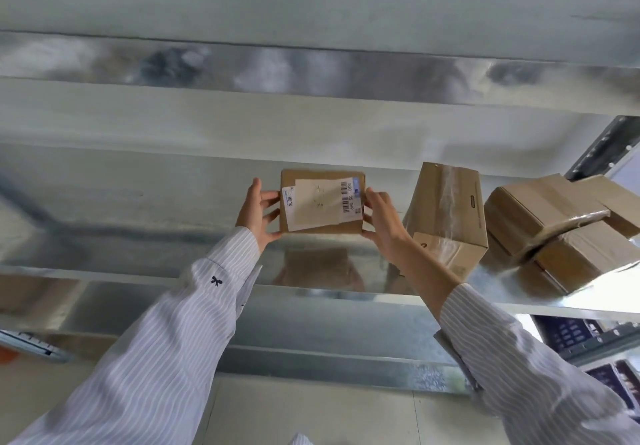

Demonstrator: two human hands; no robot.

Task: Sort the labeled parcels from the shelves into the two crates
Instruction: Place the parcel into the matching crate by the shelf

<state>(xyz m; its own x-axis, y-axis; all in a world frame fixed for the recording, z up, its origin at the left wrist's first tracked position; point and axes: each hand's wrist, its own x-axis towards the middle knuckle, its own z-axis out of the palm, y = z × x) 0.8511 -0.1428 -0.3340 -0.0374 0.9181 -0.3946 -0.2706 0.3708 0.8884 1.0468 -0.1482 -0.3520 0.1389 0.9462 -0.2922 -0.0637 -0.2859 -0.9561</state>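
I see the left arm (166,334) and the right arm (519,358) reaching far and up, both in striped sleeves. The left hand (258,214) holds the left edge of the box (322,202), fingers curled on it. The right hand (382,223) holds the right edge in the same way. The right forearm is bare below the hand, and the left cuff reaches the wrist.

A shiny metal shelf (138,233) ran across the middle of the frame. On its right part stood a taped cardboard box (446,216); just beside it, at the right edge, lay a pile of smaller cardboard boxes (554,233).
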